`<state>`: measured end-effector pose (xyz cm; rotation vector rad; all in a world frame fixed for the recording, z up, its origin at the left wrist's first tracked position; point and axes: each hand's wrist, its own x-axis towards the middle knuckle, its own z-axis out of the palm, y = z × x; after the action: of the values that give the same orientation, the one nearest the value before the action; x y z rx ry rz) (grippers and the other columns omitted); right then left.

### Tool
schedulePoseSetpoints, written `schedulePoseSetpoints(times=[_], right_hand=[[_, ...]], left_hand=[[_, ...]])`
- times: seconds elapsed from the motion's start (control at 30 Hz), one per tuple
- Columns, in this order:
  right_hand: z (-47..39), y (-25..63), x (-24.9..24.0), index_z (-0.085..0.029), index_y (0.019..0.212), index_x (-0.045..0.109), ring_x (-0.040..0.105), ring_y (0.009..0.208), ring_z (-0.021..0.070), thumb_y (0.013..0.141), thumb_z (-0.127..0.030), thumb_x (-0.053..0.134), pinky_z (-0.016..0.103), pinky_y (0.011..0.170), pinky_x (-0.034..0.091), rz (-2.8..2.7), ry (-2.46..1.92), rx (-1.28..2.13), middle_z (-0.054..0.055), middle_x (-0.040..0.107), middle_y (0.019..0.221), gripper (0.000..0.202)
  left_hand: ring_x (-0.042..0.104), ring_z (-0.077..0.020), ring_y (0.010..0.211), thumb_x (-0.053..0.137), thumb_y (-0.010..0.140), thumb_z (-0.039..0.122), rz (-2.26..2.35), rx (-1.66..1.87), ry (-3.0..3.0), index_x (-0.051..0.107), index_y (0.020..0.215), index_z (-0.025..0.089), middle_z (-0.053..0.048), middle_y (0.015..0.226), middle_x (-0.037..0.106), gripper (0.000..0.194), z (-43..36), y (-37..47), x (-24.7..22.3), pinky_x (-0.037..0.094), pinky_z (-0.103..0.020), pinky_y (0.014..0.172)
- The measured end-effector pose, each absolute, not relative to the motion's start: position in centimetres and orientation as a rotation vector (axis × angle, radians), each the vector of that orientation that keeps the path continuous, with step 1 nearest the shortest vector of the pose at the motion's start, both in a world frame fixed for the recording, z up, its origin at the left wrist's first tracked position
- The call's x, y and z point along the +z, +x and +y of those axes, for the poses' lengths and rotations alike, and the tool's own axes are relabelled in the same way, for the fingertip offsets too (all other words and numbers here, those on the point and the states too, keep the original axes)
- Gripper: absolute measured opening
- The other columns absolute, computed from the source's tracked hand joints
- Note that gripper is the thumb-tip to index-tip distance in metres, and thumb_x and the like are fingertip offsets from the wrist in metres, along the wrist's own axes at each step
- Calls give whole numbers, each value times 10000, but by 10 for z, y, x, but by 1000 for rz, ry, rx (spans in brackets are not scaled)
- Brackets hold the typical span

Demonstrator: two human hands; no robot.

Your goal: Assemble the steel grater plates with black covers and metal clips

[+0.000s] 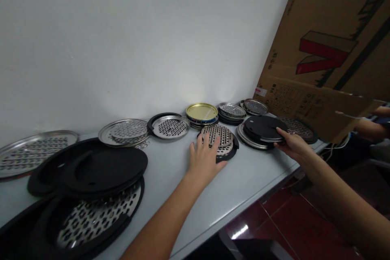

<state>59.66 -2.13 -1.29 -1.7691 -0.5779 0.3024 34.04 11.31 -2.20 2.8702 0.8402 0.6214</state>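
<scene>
My left hand is open, fingers spread, and rests at the near edge of a small stack of round metal grater plates. A black rim shows under that stack. Further right, my right hand pinches the near edge of a black round plate, thumb on top and fingers at its side. Silver round plates lie beneath the black one. Between the hands and the wall stands a pile topped by a gold-coloured round lid.
Black round trays and a larger perforated plate lie at the left. More grater plates line the wall. A tall cardboard box rises at the right end of the table. Another person's arm shows at the right edge.
</scene>
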Motion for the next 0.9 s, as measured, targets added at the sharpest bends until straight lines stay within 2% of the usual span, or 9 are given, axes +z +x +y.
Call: schedulePoseSetpoints(times=[0.1, 0.3, 0.37, 0.43, 0.5, 0.57, 0.67, 0.8, 0.9], right_hand=[[-19, 591, -13, -209, 696, 474, 553, 549, 142, 730, -344, 538, 291, 523, 490, -479, -1765, 444, 27, 569, 619, 153], [-39, 587, -3, -159, 758, 503, 471, 383, 98, 695, -385, 585, 224, 367, 345, -365, -2021, 565, 18, 550, 550, 248], [-43, 578, -1, -152, 790, 510, 441, 358, 96, 716, -372, 554, 220, 359, 316, -408, -2124, 443, 4, 528, 514, 236], [-40, 561, 2, -150, 840, 517, 473, 400, 119, 729, -361, 528, 241, 397, 357, -536, -2163, 173, 11, 535, 529, 239], [-27, 537, 6, -157, 906, 523, 549, 524, 159, 741, -388, 503, 279, 508, 424, -779, -2167, -103, 42, 583, 621, 285], [-4, 512, 9, -153, 980, 520, 590, 688, 197, 763, -397, 471, 311, 635, 441, -1088, -2186, -212, 82, 624, 772, 330], [39, 483, 11, -116, 1110, 465, 565, 902, 269, 780, -383, 444, 364, 724, 428, -1397, -2341, -190, 165, 581, 1027, 425], [78, 472, 8, -117, 1029, 517, 560, 912, 329, 803, -439, 385, 423, 698, 423, -1412, -2565, -56, 206, 577, 1016, 415], [88, 470, 5, -129, 966, 551, 564, 909, 295, 811, -465, 368, 383, 720, 418, -1516, -2506, 10, 183, 598, 982, 412]], left_hand=[[250, -331, 1228, 588, 677, 427, 796, 598, 2924, 389, 1231, 247, -140, 1319, 356, 615, 112, 347, -27, 253, -510, 924], [336, -295, 1178, 587, 695, 379, 754, 646, 2903, 430, 1197, 276, -109, 1270, 410, 536, 119, 331, -29, 289, -470, 916], [331, -287, 1187, 580, 697, 387, 722, 688, 2835, 424, 1204, 279, -110, 1299, 374, 541, 121, 327, -29, 291, -453, 924], [318, -277, 1202, 551, 714, 402, 761, 772, 2682, 392, 1232, 247, -127, 1329, 326, 563, 124, 328, -28, 287, -431, 939], [318, -259, 1208, 523, 733, 389, 895, 839, 2416, 338, 1264, 171, -159, 1319, 331, 603, 130, 331, -27, 289, -394, 950], [353, -245, 1190, 518, 734, 358, 1053, 812, 2110, 295, 1273, 100, -190, 1281, 381, 638, 138, 336, -26, 308, -361, 939], [455, -247, 1105, 516, 730, 353, 1173, 707, 1862, 308, 1250, 70, -212, 1202, 468, 628, 151, 343, -24, 361, -349, 879], [582, -209, 892, 522, 724, 359, 1205, 623, 1765, 430, 1138, 116, -143, 988, 607, 490, 160, 344, -21, 445, -291, 708], [602, -189, 757, 544, 703, 350, 1221, 560, 1690, 479, 1059, 136, -112, 893, 631, 421, 161, 334, -16, 452, -249, 551]])
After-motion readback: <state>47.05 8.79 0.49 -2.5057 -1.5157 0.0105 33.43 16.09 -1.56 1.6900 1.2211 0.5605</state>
